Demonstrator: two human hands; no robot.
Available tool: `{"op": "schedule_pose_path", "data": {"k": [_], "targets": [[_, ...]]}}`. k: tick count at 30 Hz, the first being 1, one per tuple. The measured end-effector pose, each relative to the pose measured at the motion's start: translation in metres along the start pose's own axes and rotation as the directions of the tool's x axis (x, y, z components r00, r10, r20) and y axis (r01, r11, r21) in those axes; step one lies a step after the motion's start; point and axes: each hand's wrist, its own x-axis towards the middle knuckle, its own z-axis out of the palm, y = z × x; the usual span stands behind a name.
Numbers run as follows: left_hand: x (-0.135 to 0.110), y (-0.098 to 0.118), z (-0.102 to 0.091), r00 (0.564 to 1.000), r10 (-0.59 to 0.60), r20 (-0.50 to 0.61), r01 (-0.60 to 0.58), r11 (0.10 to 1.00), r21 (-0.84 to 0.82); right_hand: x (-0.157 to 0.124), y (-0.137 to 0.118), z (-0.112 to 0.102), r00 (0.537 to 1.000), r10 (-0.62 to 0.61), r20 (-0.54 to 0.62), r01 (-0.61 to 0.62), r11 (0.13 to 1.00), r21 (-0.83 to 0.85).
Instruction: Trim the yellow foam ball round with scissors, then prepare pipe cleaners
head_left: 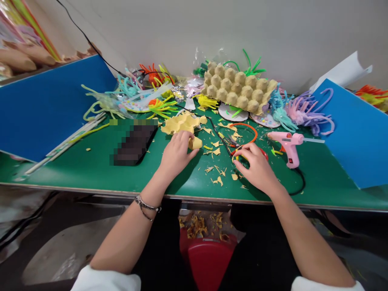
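Observation:
My left hand [176,152] rests on the green table [91,173] and grips a small yellow egg-carton cup [195,142], just below a torn yellow egg-carton piece [178,123]. My right hand [256,165] lies over the red-handled scissors [235,146], its fingers curled on the handles; the blades point up and left. Yellow cardboard scraps [216,152] are scattered between both hands. A pink glue gun [287,142] lies just right of my right hand.
A whole egg carton [238,87] stands at the back among coloured pipe cleaners [306,109] and paper discs [233,113]. Blue boards [45,105] flank both sides. A dark blurred object [133,143] lies left. White sticks [66,141] lie far left. A red bin [209,258] sits under the table.

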Motion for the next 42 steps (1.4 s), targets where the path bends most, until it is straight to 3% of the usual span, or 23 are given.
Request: {"op": "schedule_pose_path", "data": {"k": [3,5,14,18,22,26,30,32,34,37,42], "targets": [[0.001,0.004,0.000,1.000,-0.018,0.024,0.023,0.976,-0.218,0.000,0.000,0.000,1.000,0.008,0.018,-0.009,1.000,0.011],[0.001,0.007,0.000,0.998,0.007,0.063,0.011,0.961,-0.275,0.000,0.000,0.001,1.000,0.012,0.024,-0.013,1.000,0.014],[-0.001,0.009,0.004,0.981,0.164,0.104,-0.136,0.962,-0.238,0.008,-0.004,0.004,0.999,0.032,0.009,-0.032,0.999,0.001],[-0.002,0.012,0.003,0.975,0.171,0.141,-0.140,0.969,-0.203,0.040,0.002,0.000,0.981,0.153,-0.116,-0.148,0.988,0.050],[-0.006,0.015,0.004,0.975,0.125,0.185,-0.107,0.989,-0.104,0.105,0.028,-0.007,0.893,0.332,-0.303,-0.329,0.942,0.063],[-0.009,0.017,0.004,0.958,0.126,0.257,-0.114,0.991,-0.063,0.162,0.060,-0.008,0.756,0.534,-0.379,-0.537,0.837,0.107],[-0.009,0.018,0.002,0.955,0.124,0.271,-0.108,0.991,-0.073,0.185,0.084,0.001,0.576,0.729,-0.369,-0.711,0.670,0.212],[-0.009,0.018,0.002,0.948,0.119,0.297,-0.102,0.992,-0.073,0.189,0.091,0.006,0.518,0.776,-0.360,-0.750,0.614,0.246],[-0.010,0.018,0.002,0.939,0.120,0.322,-0.103,0.992,-0.070,0.194,0.096,0.006,0.493,0.792,-0.360,-0.765,0.592,0.255],[-0.012,0.018,0.003,0.936,0.127,0.328,-0.108,0.991,-0.076,0.205,0.097,-0.006,0.496,0.778,-0.385,-0.760,0.604,0.242],[-0.013,0.018,0.003,0.930,0.134,0.343,-0.107,0.990,-0.096,0.230,0.089,-0.055,0.533,0.688,-0.493,-0.705,0.683,0.191]]}}
